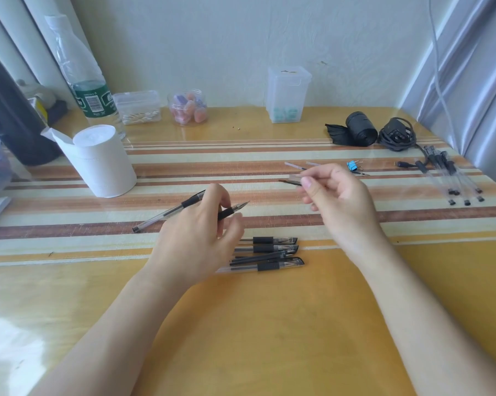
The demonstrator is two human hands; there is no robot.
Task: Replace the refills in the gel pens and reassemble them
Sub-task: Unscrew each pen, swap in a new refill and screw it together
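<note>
As left hand grips pen, boxed swabs

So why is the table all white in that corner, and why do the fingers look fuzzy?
Head view: light glares off the glossy table at the near left, washing it white; the left hand holding a pen and the clear piece pinched by the right hand look slightly motion-smeared; the wide lens bows the far edges.
</note>
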